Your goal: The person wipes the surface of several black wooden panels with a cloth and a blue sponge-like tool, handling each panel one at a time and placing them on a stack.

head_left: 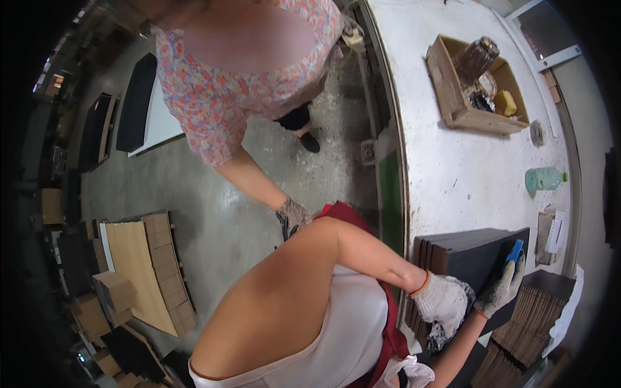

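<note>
Beside the dark boards [475, 258], a wooden crate [466, 97], green bottle [543, 178].

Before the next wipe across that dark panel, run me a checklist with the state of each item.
1. Left hand braces the stack of dark panels: ok.
2. Right hand grips the blue pad against the top panel: ok.
3. Both hands gloved: ok.
4. Stack sits squarely on the white worktable: cannot tell, lower edge hidden.
5. Co-worker's gloved hand away from the stack: ok.
6. Green bottle apart from the panels: ok.
</note>
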{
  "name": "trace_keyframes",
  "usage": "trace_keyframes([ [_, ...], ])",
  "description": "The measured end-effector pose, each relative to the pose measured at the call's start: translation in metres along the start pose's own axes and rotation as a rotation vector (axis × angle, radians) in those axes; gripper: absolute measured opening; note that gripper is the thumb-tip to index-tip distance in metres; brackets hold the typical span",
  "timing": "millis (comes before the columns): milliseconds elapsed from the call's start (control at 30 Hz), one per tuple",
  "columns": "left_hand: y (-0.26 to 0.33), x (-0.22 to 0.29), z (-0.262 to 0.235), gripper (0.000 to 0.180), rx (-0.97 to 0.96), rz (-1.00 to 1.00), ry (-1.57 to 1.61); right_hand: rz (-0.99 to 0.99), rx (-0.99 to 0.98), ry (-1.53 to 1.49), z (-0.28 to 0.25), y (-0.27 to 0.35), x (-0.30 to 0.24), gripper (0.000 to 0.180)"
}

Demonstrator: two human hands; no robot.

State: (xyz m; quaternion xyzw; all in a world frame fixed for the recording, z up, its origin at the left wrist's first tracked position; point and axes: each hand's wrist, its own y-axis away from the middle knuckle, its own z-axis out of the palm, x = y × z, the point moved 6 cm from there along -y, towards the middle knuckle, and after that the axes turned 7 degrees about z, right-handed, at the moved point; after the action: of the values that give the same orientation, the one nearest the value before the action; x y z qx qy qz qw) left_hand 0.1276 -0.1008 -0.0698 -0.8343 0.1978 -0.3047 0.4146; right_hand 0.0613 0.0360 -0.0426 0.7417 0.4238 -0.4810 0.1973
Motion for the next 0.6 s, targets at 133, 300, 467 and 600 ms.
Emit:
trace_keyframes([
  [133,0.003,0.000,0.007,0.031,0.016,0.067,-0.086,-0.051,0.011,0.018,0.001,-0.001,0.006,0.042],
  [300,0.000,-0.005,0.012,0.020,0.101,-0.039,-0.003,-0.021,-0.007,0.006,-0.004,-0.001,0.006,0.041],
  [467,0.000,-0.001,0.007,0.022,0.055,0.130,0.018,0.015,0.046,0.117,-0.010,0.002,0.009,0.041],
  [600,0.002,0.001,-0.007,0.019,0.158,0.010,-0.023,-0.120,-0.034,-0.002,0.003,-0.006,0.002,0.041],
])
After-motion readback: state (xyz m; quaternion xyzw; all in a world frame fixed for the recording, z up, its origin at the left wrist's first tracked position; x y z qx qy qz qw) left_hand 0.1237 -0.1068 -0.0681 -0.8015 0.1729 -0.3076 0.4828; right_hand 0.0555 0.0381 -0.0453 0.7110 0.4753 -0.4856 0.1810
